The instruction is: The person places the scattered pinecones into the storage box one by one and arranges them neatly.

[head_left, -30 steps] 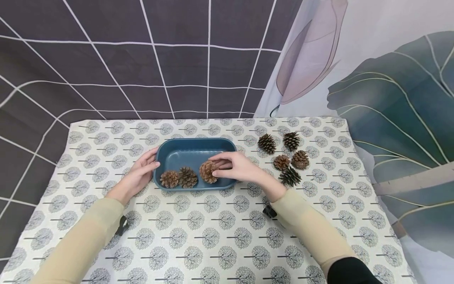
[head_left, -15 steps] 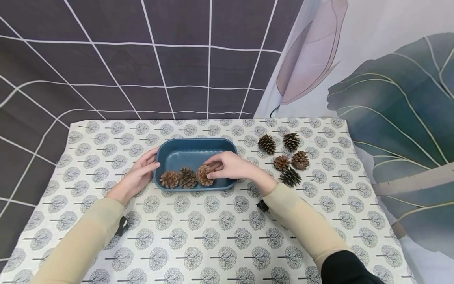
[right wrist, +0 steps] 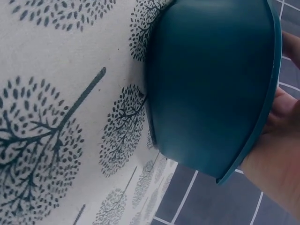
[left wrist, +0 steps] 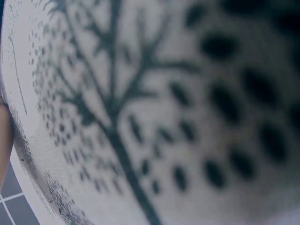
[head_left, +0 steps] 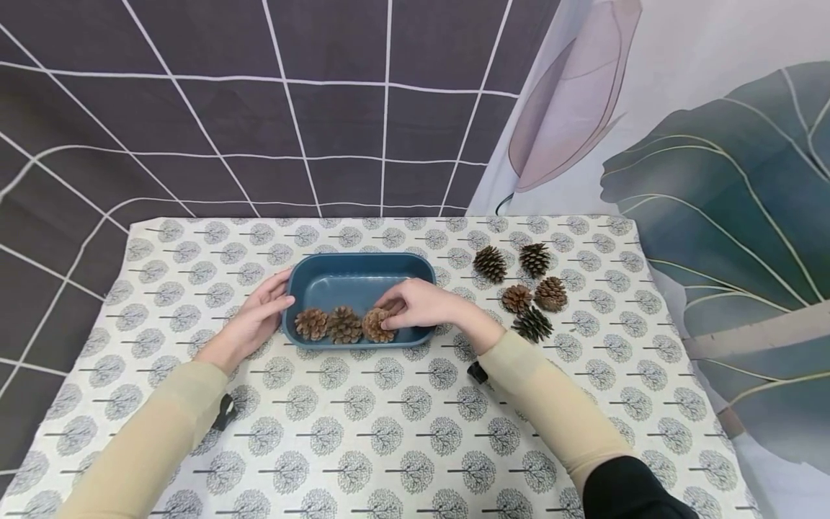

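Observation:
A blue oblong dish (head_left: 333, 263) stands on the tree-print cloth in the head view. Along its near wall lie a brown pine cone (head_left: 311, 324) and a second pine cone (head_left: 344, 326). My right hand (head_left: 424, 303) reaches over the dish's right end, thumb and fingers on a third pine cone (head_left: 376, 326) right beside them. At the left end, my left hand (head_left: 257, 321) holds the dish, thumb over the rim and fingers along the outside. In the right wrist view, the dish's outer wall (right wrist: 211, 89) hides the cones, with part of the hand (right wrist: 276, 145) beyond it.
Several more pine cones lie grouped on the cloth to the right of the dish, among them a dark one (head_left: 532, 324) and a reddish one (head_left: 516, 298). A dark grid-patterned curtain (head_left: 337, 115) hangs behind the table. The left wrist view is mostly blurred cloth (left wrist: 140, 117).
My right hand has moved the third pine cone left within the dish until it sits beside the middle one. The left hand has stayed at the dish's left end.

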`<state>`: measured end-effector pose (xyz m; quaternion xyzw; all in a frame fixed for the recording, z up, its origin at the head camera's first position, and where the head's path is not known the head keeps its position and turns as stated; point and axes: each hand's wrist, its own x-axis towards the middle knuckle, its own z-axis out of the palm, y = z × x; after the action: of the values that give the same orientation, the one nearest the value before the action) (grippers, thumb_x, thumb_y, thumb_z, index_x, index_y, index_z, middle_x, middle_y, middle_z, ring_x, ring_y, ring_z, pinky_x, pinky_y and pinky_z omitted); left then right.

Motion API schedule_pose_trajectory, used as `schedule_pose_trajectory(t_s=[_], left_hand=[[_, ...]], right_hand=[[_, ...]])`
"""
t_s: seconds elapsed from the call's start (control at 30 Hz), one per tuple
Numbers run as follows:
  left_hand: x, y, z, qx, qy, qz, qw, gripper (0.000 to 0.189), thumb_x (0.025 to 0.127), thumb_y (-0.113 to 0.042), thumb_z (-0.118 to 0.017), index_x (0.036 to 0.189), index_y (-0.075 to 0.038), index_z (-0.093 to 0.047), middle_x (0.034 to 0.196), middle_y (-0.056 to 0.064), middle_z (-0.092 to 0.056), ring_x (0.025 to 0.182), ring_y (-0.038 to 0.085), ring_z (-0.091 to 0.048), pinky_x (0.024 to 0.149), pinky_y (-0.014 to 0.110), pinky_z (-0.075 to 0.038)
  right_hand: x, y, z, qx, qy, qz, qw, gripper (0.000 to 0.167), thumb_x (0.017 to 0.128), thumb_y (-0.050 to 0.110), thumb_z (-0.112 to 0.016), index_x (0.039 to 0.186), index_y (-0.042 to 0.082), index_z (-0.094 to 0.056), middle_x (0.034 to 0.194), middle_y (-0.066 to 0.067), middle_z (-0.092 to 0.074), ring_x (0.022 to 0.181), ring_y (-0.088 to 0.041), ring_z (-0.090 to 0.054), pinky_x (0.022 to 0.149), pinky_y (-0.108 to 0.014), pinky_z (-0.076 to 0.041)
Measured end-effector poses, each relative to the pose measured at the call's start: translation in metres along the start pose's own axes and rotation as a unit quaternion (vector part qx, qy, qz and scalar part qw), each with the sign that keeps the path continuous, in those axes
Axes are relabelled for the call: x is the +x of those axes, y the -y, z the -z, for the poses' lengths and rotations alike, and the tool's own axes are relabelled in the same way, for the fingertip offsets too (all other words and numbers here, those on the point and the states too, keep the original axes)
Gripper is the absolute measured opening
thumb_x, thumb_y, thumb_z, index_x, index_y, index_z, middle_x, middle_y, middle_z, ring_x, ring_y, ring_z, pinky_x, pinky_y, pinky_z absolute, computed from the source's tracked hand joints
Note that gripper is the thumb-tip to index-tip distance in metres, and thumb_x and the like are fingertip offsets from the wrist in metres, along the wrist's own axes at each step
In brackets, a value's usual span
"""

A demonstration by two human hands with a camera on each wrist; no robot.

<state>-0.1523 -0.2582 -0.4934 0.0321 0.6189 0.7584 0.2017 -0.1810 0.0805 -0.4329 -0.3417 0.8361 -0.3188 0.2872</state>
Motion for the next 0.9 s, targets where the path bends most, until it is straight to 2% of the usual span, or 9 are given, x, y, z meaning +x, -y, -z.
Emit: schedule_pose_trajectory(t_s=[0.17, 0.37, 0.63, 0.9], left_hand=[[0.002, 0.002, 0.0, -0.008, 0.006, -0.011, 0.9999, 0.052, 0.105, 0.003, -0.052, 0.15, -0.022, -0.051, 0.139, -0.024, -0.061, 0.13, -0.004, -0.056, 0.112, 0.012, -0.043], [0.0, 0.0, 0.0, -0.01, -0.001, -0.006, 0.9999, 0.053, 0.104, 0.002, -0.054, 0.152, -0.02, -0.05, 0.138, -0.024, -0.061, 0.131, -0.004, -0.055, 0.112, 0.013, -0.043], [0.0, 0.0, -0.001, -0.008, -0.003, -0.005, 1.0, 0.053, 0.104, 0.002, -0.053, 0.152, -0.021, -0.05, 0.139, -0.024, -0.06, 0.131, -0.004, -0.055, 0.114, 0.014, -0.043], [-0.001, -0.001, -0.001, -0.007, -0.003, -0.001, 1.0, 0.052, 0.105, 0.001, -0.053, 0.151, -0.021, -0.05, 0.138, -0.025, -0.061, 0.131, -0.005, -0.054, 0.114, 0.015, -0.043]], right_hand=[[0.005, -0.001, 0.0, -0.045, 0.014, -0.003, 0.9989, 0.044, 0.097, 0.021, -0.073, 0.131, -0.005, -0.069, 0.126, -0.019, -0.076, 0.111, -0.024, -0.077, 0.099, -0.025, -0.062], [0.011, -0.004, -0.002, -0.024, 0.025, -0.005, 0.9994, 0.042, 0.098, 0.02, -0.073, 0.132, -0.004, -0.069, 0.126, -0.017, -0.077, 0.113, -0.024, -0.077, 0.099, -0.024, -0.061], [0.01, -0.003, -0.004, -0.005, -0.005, -0.018, 0.9998, 0.038, 0.098, 0.019, -0.072, 0.13, -0.001, -0.072, 0.127, -0.016, -0.077, 0.112, -0.023, -0.078, 0.098, -0.023, -0.062], [0.013, -0.005, -0.007, -0.018, -0.009, -0.002, 0.9998, 0.032, 0.1, 0.02, -0.072, 0.126, 0.002, -0.075, 0.119, -0.013, -0.08, 0.105, -0.02, -0.079, 0.097, -0.022, -0.061]])
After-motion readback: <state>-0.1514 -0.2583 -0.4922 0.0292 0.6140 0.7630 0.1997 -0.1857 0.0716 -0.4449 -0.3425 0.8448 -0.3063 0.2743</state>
